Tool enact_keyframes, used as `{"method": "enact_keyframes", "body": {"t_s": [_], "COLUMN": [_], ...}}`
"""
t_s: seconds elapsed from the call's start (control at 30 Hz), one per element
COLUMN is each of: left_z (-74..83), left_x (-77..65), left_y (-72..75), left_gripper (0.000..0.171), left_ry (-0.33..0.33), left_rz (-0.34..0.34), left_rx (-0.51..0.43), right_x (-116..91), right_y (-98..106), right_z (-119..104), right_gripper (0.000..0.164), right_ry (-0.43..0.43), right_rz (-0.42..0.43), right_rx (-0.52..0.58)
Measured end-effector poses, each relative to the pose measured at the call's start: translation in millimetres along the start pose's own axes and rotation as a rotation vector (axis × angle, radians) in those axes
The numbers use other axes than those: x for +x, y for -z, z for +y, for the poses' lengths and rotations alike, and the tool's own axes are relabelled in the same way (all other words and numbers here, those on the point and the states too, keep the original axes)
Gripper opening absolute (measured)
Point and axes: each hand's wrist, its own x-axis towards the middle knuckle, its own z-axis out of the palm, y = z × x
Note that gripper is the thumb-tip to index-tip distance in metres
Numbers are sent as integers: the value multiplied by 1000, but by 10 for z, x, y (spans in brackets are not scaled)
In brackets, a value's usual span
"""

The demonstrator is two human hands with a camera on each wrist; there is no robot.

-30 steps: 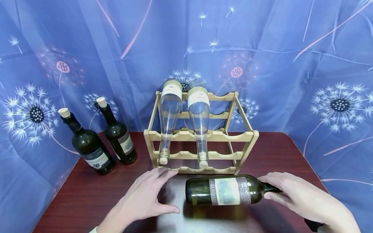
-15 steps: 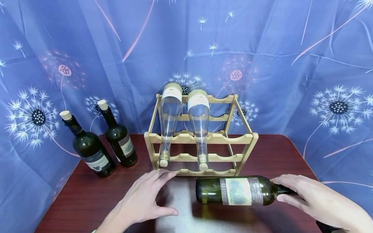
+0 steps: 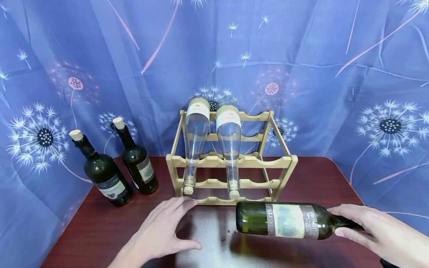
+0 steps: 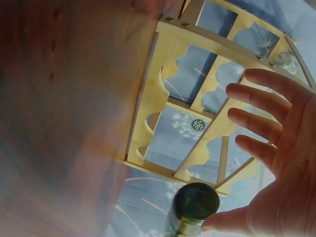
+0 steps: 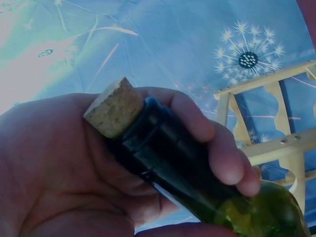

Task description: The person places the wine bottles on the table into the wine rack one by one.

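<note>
Clearly, I had the right hand [image 3: 378, 229] curled round the neck of a dark green glass wine bottle [image 3: 285, 220], with the thumb on the near side and the fingers on the far side. From the right wrist camera I could see a pale brown cork [image 5: 116, 108] in the bottle's mouth, lying against the palm. The body of the bottle extended leftward out of that grip, roughly level and above the tabletop, its pale, grey-banded label turned up toward the head camera. Its flat base pointed at the left hand [image 3: 164, 227], a gap between them. That left hand was spread wide, its thumb well apart from the fingers.

Just beyond the bottle I saw a light wooden wine rack with scalloped rails [image 3: 258, 162]. Two slender clear glass bottles with white labels, one at the left end [image 3: 196, 137] and one next to it [image 3: 229, 141], lay tilted across its top tier, their corked necks pointing down toward me. Off to the left, two dark corked bottles [image 3: 106, 175] [image 3: 137, 160] stood upright near each other. Everything sat on a reddish-brown wooden table [image 3: 318, 186], a few dark specks [image 3: 229, 232] near the held bottle's base, against a blue dandelion-print curtain [image 3: 301, 44].
</note>
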Motion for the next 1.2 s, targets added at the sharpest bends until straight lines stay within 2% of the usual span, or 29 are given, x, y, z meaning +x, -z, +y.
{"method": "enact_keyframes", "body": {"t_s": [0.1, 0.27, 0.43, 0.6, 0.7, 0.83, 1.0, 1.2], "left_z": [-15, -39, -66, -95, -113, -134, -148, -140], "left_x": [-18, -45, -77, -118, -143, -174, -210, -228], "left_y": [1, -7, -30, -55, -68, -77, -104, -138], "left_gripper": [93, 92, 93, 95, 95, 97, 100, 103], "left_ry": [1, 8, -11, -17, 0, 21, 32, 42], "left_rz": [7, 18, 58, 87, 69, 46, 52, 47], "left_rx": [4, 0, 6, 13, 28, 33, 12, 8], "right_x": [-38, -112, -157, -158, -151, -142, -157, -140], "right_y": [13, 25, 54, 86, 85, 93, 125, 129], "right_z": [39, 126, 120, 108, 120, 140, 133, 111], "right_gripper": [41, 43, 53, 60, 61, 62, 62, 61], "right_ry": [12, 45, 74, 170, 203, 202, 132, 97], "right_rz": [21, 29, 108, 175, 208, 246, 248, 308], "right_rx": [-1, 80, 107, 186, 249, 242, 171, 189]}}
